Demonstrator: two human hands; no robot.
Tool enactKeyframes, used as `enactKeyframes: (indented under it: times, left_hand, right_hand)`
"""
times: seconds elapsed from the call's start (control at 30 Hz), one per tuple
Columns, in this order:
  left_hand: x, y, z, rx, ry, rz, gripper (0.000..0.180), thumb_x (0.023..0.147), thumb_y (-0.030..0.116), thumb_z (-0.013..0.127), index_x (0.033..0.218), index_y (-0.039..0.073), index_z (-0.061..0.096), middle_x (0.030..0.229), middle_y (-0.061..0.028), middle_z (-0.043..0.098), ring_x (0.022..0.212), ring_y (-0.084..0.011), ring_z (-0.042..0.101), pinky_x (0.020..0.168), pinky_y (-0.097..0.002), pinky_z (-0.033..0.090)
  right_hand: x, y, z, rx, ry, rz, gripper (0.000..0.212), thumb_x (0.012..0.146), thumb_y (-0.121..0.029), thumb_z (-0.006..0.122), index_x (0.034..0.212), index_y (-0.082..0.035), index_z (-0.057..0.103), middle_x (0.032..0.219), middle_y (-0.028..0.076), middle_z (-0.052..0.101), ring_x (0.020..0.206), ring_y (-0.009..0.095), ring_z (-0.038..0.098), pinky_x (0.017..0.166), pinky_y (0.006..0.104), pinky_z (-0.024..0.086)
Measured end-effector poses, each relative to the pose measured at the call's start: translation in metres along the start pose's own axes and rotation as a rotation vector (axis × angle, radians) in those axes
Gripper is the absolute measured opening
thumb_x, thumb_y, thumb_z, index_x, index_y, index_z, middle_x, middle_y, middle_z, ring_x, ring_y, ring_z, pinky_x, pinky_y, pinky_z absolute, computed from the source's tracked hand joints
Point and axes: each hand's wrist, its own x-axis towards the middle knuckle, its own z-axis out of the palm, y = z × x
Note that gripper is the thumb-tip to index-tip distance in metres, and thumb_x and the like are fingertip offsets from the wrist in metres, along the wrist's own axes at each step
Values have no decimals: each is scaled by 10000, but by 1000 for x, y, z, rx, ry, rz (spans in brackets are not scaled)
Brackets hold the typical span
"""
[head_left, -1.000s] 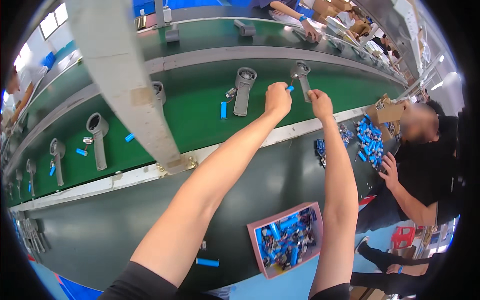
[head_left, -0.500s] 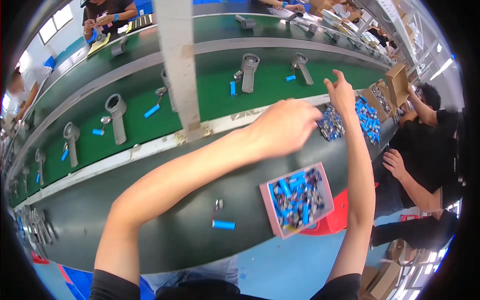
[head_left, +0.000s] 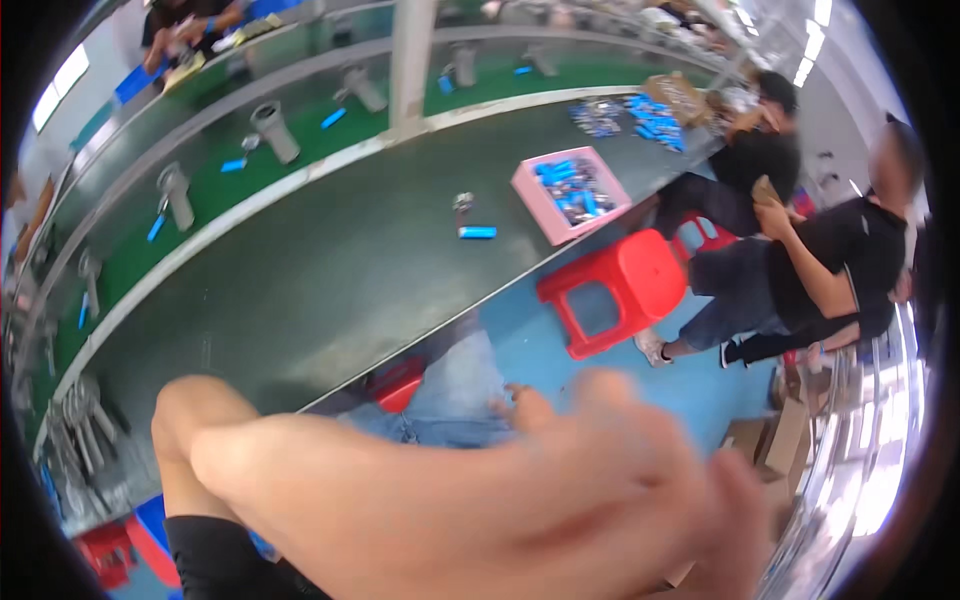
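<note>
My left forearm crosses the lower part of the view, and my left hand (head_left: 640, 480) looms large and smeared by motion close to the camera. Its fingers cannot be read. Behind it, just beside my jeans, shows a small part of my right hand (head_left: 528, 408); the rest is hidden. Neither hand touches anything on the dark bench (head_left: 330, 260). On that bench lies a blue cylindrical battery cell (head_left: 478, 233), with a small metallic part (head_left: 463, 203) just behind it. To their right stands a pink box (head_left: 537, 207) filled with blue cells and small parts.
Grey ring-headed handle housings (head_left: 275, 133) with blue cells lie along the green conveyor (head_left: 215, 195), behind a pale post (head_left: 410, 70). Loose cells (head_left: 657, 122) are piled at the bench's far right. A red stool (head_left: 655, 275) and people (head_left: 860, 235) are at right.
Both hands have left the far right of the bench and come back toward me. The view has turned, showing more floor and the stool. The box and lone cell stay on the bench.
</note>
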Motion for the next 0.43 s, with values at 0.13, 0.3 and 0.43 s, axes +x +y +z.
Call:
enactKeyframes:
  times: [0.13, 0.3, 0.43]
  left_hand:
    - [-19, 47, -30, -74, -87, -227, 155, 796, 234, 604, 899, 121, 624, 802, -74, 617, 784, -227, 632, 631, -316, 482]
    - [-48, 75, -26, -235, -195, -411, 139, 798, 200, 611, 922, 143, 635, 795, -63, 632, 798, -218, 645, 595, -284, 469]
    - [-109, 9, 32, -704, 126, 4, 343, 687, -11, 700, 1023, 27, 645, 1025, -117, 646, 739, -314, 642, 698, -334, 527]
  right_hand:
    - [-6, 34, 89, -313, 150, 43, 653, 792, -437, 746, 1218, 14, 543, 1187, 288, 568, 1085, 441, 559, 884, 478, 496]
    - [-21, 19, 106, -167, 579, -52, 758, 720, -548, 760, 1178, 9, 525, 1115, 240, 540, 1015, 393, 540, 844, 471, 468]
    - [-3, 27, 116, 10, 745, -209, 768, 758, -551, 750, 1239, -2, 512, 1148, 224, 532, 1060, 382, 526, 907, 480, 436]
